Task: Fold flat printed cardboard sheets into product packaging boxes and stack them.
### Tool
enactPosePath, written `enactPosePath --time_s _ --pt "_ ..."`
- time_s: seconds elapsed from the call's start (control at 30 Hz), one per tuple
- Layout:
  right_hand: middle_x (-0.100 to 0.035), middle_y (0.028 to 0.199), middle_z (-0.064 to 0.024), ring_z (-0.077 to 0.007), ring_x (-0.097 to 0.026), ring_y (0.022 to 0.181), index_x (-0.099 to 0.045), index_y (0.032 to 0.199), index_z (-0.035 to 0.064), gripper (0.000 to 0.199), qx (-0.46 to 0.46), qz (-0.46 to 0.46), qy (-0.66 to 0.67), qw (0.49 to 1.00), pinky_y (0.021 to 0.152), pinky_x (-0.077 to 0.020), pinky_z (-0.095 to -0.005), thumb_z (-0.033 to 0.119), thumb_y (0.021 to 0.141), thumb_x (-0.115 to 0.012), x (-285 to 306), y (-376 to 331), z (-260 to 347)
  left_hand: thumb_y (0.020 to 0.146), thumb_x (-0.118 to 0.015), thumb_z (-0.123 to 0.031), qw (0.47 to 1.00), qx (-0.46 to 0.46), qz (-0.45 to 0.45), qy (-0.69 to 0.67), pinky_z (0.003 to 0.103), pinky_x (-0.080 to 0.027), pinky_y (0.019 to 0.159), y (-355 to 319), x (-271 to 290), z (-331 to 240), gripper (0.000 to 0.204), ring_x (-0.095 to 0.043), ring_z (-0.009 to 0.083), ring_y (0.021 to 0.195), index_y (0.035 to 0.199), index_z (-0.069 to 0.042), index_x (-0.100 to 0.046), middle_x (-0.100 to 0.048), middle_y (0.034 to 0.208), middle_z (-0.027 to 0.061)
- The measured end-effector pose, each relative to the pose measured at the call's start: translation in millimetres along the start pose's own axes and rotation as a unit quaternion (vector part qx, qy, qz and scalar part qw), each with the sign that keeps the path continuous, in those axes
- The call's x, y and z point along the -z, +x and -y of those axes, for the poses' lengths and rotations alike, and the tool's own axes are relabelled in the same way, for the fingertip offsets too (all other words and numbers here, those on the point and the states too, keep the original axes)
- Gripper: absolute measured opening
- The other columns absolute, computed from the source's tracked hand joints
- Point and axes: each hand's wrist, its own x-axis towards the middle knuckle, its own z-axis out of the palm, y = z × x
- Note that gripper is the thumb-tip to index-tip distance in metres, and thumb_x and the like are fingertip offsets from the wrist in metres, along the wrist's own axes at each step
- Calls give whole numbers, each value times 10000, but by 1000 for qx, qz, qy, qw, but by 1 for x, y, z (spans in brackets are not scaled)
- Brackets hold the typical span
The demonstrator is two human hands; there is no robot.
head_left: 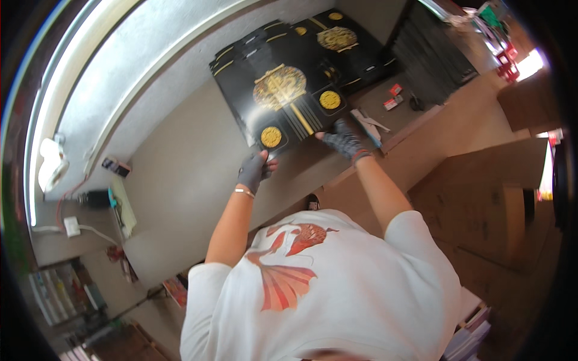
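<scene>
Past my white printed T-shirt [337,283], I'd keep each gloved hand — left hand [254,170], right hand [343,142] — pinched firmly on the near edge of the flat black gold-patterned cardboard sheet [283,99] atop the stack on the beige worktop [186,174] — drawing it evenly, corners level.

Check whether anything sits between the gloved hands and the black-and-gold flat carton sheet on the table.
Nothing visible does. The left hand and right hand already grip the near edge of the black-and-gold carton sheet. White-handled scissors lie off to the right, clear of the hands.
</scene>
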Motion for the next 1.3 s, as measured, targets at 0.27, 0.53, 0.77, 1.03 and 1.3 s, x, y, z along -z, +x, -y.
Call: enactPosePath --time_s 0.27,0.53,0.77,1.03,1.3 --pt "-468 1381 -216 -364 -422 1315 -384 1433 47 1009 -200 -5 -587 784 1093 -360 -440 494 643 -825 117 -36 -17 964 -543 -271 999 -6 37 -10 281 -534 707 -14 -5 6 222 -655 143 789 1033 -60 -547 -679 959 98" --pt "-633 1075 -129 -283 -633 1008 -520 1257 54 555 -372 71 286 880 861 -543 -422 192 774 -757 81 -117 -2 968 -511 -247 997 -15 76 -26 289 -526 741 -14 3 8 250 -657 142 864 1149 -78 -551 -678 1003 74" --pt "-628 964 -80 -191 -624 898 -532 1208 53 445 -374 125 249 885 782 -543 -344 189 819 -699 -56 -153 38 961 -493 -251 994 -6 82 -79 298 -517 764 -14 -5 9 264 -663 170 968 1194 -128 -498 -662 1105 61" --pt "-563 891 -12 -118 -557 758 -533 1262 84 479 -353 146 5 924 700 -502 -278 148 815 -691 -110 -85 74 952 -482 -194 986 -26 98 -130 317 -564 784 -7 0 22 245 -671 179 959 1178 -102 -497 -648 1139 73" --pt "-549 800 -5 -123 -552 668 -581 1250 122 458 -318 87 -114 937 654 -506 -281 81 796 -624 -129 -72 91 942 -490 -145 974 -45 121 -187 319 -585 823 -9 1 17 240 -667 202 986 1166 -60 -486 -605 1182 93"
